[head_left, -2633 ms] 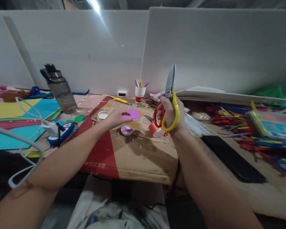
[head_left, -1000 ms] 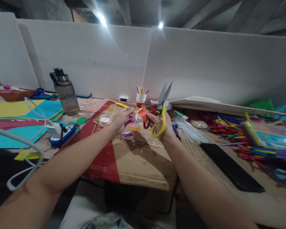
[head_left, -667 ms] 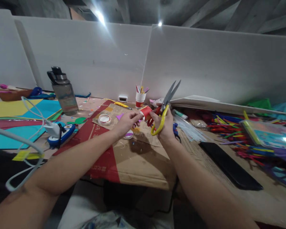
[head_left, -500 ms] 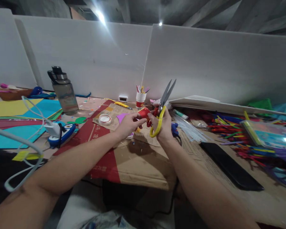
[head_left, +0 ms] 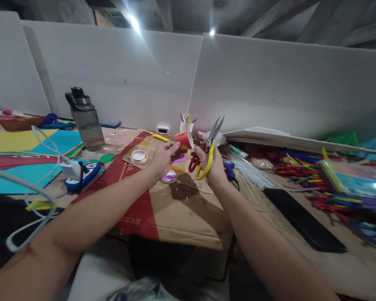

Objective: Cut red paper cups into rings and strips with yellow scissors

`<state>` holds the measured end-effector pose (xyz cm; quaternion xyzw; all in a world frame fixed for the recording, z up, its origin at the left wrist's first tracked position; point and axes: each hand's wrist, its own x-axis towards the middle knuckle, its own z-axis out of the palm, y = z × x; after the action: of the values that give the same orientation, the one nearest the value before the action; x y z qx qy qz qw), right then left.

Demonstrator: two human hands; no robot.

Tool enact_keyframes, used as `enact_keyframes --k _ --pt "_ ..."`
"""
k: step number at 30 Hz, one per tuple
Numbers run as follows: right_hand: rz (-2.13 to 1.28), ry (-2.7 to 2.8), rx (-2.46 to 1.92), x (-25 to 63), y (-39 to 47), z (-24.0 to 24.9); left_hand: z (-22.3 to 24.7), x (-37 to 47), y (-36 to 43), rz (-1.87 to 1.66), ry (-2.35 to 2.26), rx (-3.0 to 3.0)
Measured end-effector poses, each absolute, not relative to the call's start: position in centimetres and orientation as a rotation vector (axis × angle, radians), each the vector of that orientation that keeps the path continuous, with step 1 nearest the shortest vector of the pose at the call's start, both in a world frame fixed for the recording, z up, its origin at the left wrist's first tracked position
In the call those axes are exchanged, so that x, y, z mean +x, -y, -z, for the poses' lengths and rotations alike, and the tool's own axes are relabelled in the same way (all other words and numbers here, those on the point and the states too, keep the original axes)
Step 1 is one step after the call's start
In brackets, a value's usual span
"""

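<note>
My left hand [head_left: 163,158] grips a red paper cup [head_left: 183,139] tipped on its side, its opening turned to the right. My right hand [head_left: 213,164] holds scissors [head_left: 213,133] with one yellow and one red handle loop, the parted blades pointing up and away. A small gap lies between the cup's mouth and the right fingers. Below the hands, a purple paper piece [head_left: 179,159] and a round white ring-like piece with purple on it [head_left: 169,177] rest on the cardboard [head_left: 188,221]. Another white ring piece [head_left: 138,157] sits to the left.
Behind the hands stand a stack of cups with pens [head_left: 186,126] and a small white device [head_left: 163,130]. A water bottle [head_left: 87,125] and coloured sheets [head_left: 15,179] are on the left. A black phone-like slab [head_left: 303,219] and pipe cleaners [head_left: 297,169] lie right.
The cup has moved up and left in my left hand, apart from my right hand. The scissors have dropped slightly and shifted left. The purple piece below is now less covered.
</note>
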<state>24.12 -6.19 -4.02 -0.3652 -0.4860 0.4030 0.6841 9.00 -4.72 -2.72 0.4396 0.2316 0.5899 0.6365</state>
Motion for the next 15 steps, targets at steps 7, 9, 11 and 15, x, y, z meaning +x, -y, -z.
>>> enact_keyframes --k 7,9,11,15 --pt "-0.890 1.189 -0.783 23.35 6.71 3.67 3.33 9.26 5.07 -1.300 -0.503 1.153" --pt "-0.925 1.182 -0.763 23.36 6.89 3.42 3.33 9.31 5.26 -1.273 -0.501 1.198" --pt "-0.966 1.164 -0.749 23.42 7.02 3.26 3.21 9.39 5.44 -1.252 -0.490 1.186" --pt "-0.990 1.173 -0.759 23.41 7.17 3.25 2.97 9.55 5.54 -1.245 -0.469 1.122"
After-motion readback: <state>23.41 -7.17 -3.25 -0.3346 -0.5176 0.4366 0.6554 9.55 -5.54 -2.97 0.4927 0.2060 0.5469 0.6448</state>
